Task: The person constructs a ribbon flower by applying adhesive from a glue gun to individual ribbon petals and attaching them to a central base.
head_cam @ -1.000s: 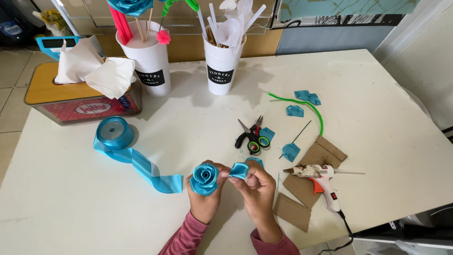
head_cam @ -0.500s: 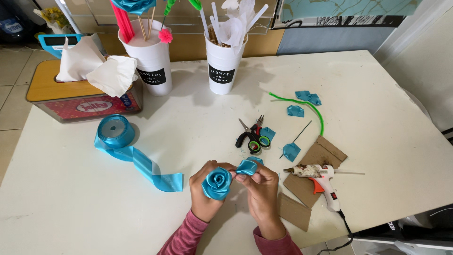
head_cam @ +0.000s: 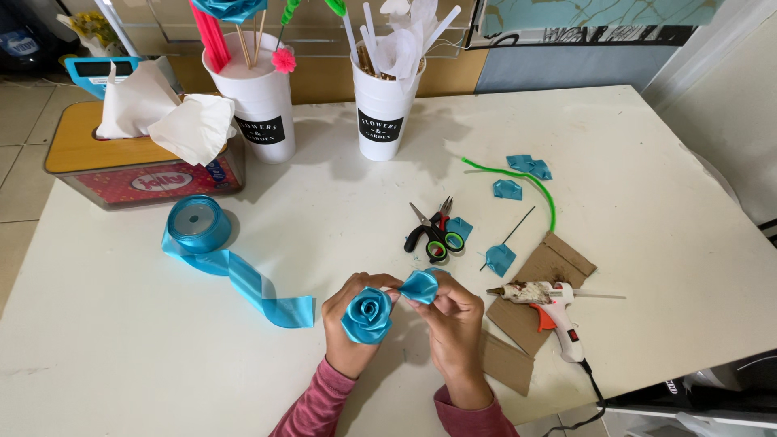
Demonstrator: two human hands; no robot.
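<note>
left hand pinches rose upright, bloom facing camera | right hand grips petal against rose's edge, just above desk | glue gun on cardboard near right hand, sparing desk | ribbon spool left, scissors ahead

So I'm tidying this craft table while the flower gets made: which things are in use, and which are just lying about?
In use:
left hand holding rolled blue ribbon rose
right hand pinching folded blue ribbon petal

Lying about:
blue ribbon spool
black-handled scissors
white glue gun
green pipe cleaner
tissue box
</note>
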